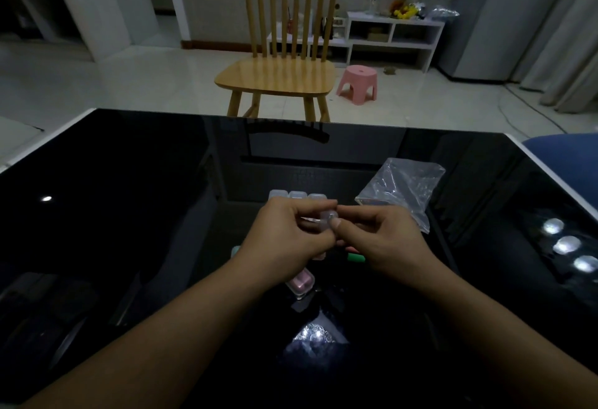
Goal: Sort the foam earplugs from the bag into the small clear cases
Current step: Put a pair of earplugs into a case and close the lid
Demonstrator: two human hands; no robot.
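Nearest us, a clear case (300,283) holding pink earplugs is lying on the black table (129,182). Above it, our left hand (284,240) and right hand (378,240) are pinching another small case (328,219) between fingertips, probably closing it. Three cases (297,195) and the bag (401,188) are waiting beyond, while a green earplug (355,258) is lying loose.

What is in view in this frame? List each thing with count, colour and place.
Table: one, glossy black, foreground.
Plastic bag: one, clear, on table right of the hands.
Clear cases: three in a row beyond the hands.
Held case: one, clear, between both hands.
Pink-filled case: one, below left wrist.
Green earplug: one, under right hand.
Chair: one, wooden, beyond table.
Stool: one, pink, on floor.
Left hand, right hand: both grip the held case.
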